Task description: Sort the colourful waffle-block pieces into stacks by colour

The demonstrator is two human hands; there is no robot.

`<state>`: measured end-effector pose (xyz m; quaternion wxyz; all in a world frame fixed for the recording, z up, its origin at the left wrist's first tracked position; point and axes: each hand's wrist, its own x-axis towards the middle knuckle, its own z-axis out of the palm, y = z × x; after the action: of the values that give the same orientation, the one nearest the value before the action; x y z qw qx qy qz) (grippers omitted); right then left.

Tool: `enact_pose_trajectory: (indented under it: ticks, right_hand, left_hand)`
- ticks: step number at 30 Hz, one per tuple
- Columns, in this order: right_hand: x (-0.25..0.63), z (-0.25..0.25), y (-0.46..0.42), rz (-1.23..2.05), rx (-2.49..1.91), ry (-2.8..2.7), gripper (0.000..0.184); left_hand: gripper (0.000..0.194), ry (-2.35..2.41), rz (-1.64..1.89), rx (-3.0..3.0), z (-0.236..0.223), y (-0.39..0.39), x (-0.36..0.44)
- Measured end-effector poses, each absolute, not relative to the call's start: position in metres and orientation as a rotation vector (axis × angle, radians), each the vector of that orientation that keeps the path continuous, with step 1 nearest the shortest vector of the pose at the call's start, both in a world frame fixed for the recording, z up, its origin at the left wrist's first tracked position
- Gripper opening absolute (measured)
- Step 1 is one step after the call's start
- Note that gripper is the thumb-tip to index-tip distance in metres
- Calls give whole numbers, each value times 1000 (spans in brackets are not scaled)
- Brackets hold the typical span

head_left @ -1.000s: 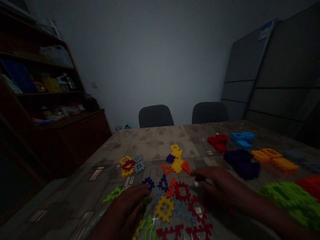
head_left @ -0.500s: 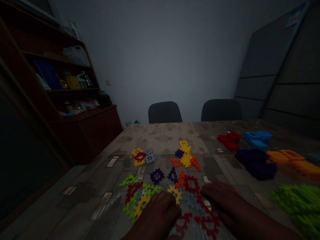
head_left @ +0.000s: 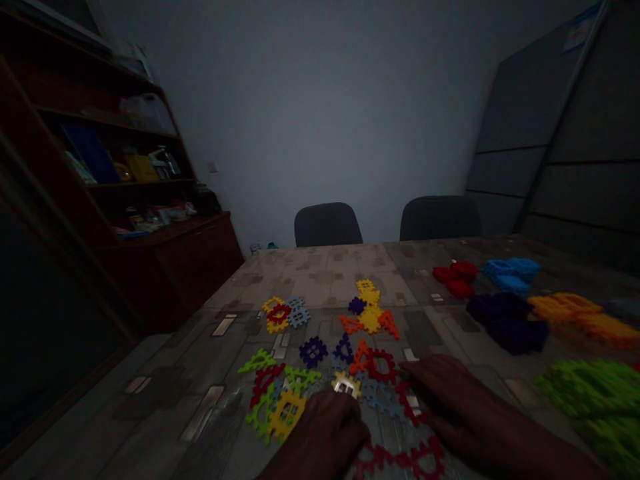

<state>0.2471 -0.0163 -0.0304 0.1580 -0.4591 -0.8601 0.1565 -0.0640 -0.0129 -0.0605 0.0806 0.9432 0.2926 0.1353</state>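
My left hand rests low over the table with its fingers curled in; whatever they hold, if anything, is hidden under it. Close to its fingertips lie red notched pieces near the bottom edge. A yellow square piece is beside its wrist, and another yellow piece sits just past its knuckles. My right hand lies with fingers stretched out and low, next to a red piece. Between the hands are grey-blue pieces and a red ring-like piece.
Green pieces lie at left, a dark blue square ahead. Farther off are a yellow cluster and a yellow-red-grey group. Red, blue, orange and green piles line the right. Two chairs stand behind the table.
My left hand has shifted slightly right and toward me, showing more of the yellow square. The red pieces by the bottom edge sit closer together. My right hand has barely moved.
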Motion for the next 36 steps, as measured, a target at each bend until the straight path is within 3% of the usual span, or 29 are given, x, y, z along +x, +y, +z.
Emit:
enact_pose_trajectory:
  ticks: [9,13,17,27,33,36]
  right_hand:
    - [255,-32,-16,495,-1419,-2430,61]
    - [252,-31,-20,520,-1446,-2407,62]
    - [245,-28,-26,500,-1435,-2419,65]
    - [251,-38,-17,499,-1399,-2308,68]
    - [257,-36,-11,428,-1443,-2305,70]
    - [258,-38,-9,410,-1448,-2309,71]
  left_hand:
    - [15,605,617,2833,-63,-8,-65]
    - [28,647,781,2684,-37,-8,-69]
    - [27,852,840,2552,-24,-3,-81]
    - [36,1128,671,2515,-9,23,-72]
    - [62,1133,347,2522,5,43,-25]
    - [62,1071,316,2535,0,53,-12]
